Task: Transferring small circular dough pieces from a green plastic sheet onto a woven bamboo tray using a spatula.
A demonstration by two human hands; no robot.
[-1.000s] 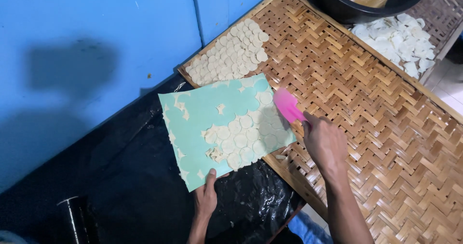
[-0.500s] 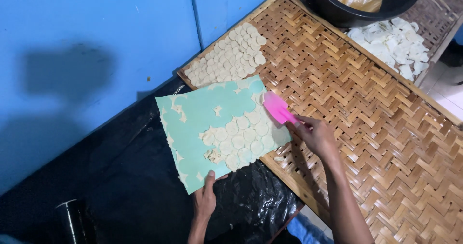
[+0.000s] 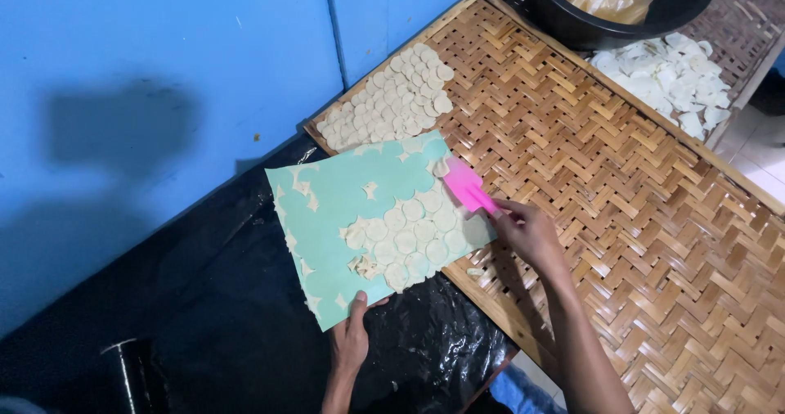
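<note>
Mat [image 3: 343,193] edge pinched by left hand [image 3: 350,340]; right hand [image 3: 527,232] grips pink spatula [image 3: 466,185] over dough rounds [image 3: 409,238].

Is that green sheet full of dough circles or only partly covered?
Partly covered. The green sheet holds dough circles only near the pink spatula; its far half shows just scraps.

Sheet [image 3: 352,209] lies across the near-left edge of the woven tray [image 3: 621,193], partly on the plastic-covered tabletop [image 3: 204,316]. Cut discs [image 3: 413,234] sit on the sheet's right half. Behind it, a disc batch [image 3: 388,103] lies on the tray. Basin [image 3: 621,5] stands at the far right, with a heap of pieces [image 3: 675,78] before it
</note>
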